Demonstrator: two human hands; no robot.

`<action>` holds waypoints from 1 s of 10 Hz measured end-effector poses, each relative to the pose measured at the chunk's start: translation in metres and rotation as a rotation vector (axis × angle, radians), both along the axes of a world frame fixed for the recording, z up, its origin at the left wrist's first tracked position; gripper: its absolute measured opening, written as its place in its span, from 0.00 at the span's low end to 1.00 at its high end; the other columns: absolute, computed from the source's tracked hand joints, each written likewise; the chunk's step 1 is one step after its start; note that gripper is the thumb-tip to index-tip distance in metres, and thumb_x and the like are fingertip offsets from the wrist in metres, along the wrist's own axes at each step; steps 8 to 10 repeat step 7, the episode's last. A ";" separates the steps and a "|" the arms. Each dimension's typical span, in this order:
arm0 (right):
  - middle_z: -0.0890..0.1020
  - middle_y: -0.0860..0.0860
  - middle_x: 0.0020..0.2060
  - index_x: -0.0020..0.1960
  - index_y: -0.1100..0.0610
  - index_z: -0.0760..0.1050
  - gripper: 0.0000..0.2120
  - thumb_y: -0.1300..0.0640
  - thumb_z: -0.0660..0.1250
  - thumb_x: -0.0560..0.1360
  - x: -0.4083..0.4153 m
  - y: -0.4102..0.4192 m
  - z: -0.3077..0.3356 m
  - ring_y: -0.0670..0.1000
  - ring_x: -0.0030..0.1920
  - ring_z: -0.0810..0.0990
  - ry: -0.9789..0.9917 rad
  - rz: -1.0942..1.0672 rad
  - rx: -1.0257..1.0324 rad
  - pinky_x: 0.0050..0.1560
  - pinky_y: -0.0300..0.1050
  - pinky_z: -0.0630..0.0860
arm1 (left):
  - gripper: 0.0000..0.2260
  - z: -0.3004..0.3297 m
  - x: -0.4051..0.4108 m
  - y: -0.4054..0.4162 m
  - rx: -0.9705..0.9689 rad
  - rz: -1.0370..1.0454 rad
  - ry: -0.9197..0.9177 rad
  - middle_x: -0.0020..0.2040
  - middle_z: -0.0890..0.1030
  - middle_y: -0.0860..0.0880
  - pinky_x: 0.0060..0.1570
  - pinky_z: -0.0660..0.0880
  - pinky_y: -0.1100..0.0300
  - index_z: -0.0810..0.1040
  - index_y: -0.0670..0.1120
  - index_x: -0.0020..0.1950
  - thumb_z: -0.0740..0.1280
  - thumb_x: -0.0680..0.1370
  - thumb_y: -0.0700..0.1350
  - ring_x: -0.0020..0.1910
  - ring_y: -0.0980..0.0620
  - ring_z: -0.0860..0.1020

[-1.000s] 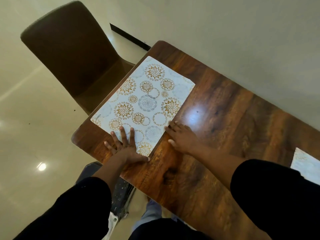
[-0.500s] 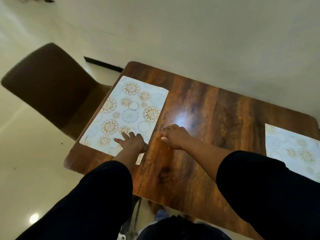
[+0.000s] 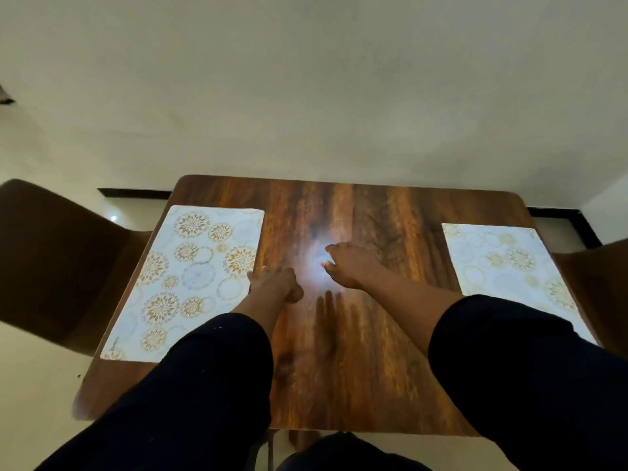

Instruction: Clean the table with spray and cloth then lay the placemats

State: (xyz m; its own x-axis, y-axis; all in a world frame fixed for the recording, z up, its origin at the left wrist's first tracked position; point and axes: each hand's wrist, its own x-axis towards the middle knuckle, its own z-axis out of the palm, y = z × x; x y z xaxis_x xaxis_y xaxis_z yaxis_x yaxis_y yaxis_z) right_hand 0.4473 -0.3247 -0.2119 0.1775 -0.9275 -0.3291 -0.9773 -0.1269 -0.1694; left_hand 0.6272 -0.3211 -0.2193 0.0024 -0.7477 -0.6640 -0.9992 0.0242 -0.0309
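A white placemat with gold and grey circle patterns (image 3: pixel 190 277) lies flat at the left end of the dark wooden table (image 3: pixel 356 351). A second placemat of the same kind (image 3: pixel 509 266) lies at the right end, its near corner hidden by my right sleeve. My left hand (image 3: pixel 277 283) hovers just past the left mat's right edge, fingers loosely curled and blurred, holding nothing. My right hand (image 3: pixel 350 265) is over the bare middle of the table, fingers bent down, nothing in it. No spray or cloth is in view.
A brown chair (image 3: pixel 54 263) stands at the table's left end and another brown chair (image 3: pixel 598 277) at the right end. A pale wall rises behind the far edge. A lamp's glare shines on the wood between my hands.
The view has swung right, so the whole table and the right placemat now show. My left hand has come off the left placemat toward the middle; my right hand has shifted over the centre.
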 end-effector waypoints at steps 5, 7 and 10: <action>0.76 0.56 0.68 0.72 0.54 0.68 0.22 0.44 0.54 0.83 -0.223 0.100 0.077 0.59 0.68 0.72 0.163 -0.410 -0.173 0.65 0.60 0.67 | 0.29 0.084 -0.216 0.021 -0.220 -0.546 0.004 0.86 0.58 0.41 0.83 0.50 0.37 0.57 0.46 0.86 0.58 0.87 0.55 0.86 0.38 0.54; 0.73 0.55 0.70 0.73 0.55 0.67 0.23 0.44 0.55 0.83 -0.304 0.136 0.129 0.58 0.69 0.70 0.243 -0.559 -0.317 0.64 0.59 0.67 | 0.38 0.132 -0.305 0.051 -0.486 -0.632 0.099 0.88 0.50 0.42 0.84 0.44 0.38 0.46 0.49 0.88 0.64 0.84 0.54 0.87 0.40 0.45; 0.73 0.55 0.70 0.73 0.55 0.67 0.23 0.44 0.55 0.83 -0.304 0.136 0.129 0.58 0.69 0.70 0.243 -0.559 -0.317 0.64 0.59 0.67 | 0.38 0.132 -0.305 0.051 -0.486 -0.632 0.099 0.88 0.50 0.42 0.84 0.44 0.38 0.46 0.49 0.88 0.64 0.84 0.54 0.87 0.40 0.45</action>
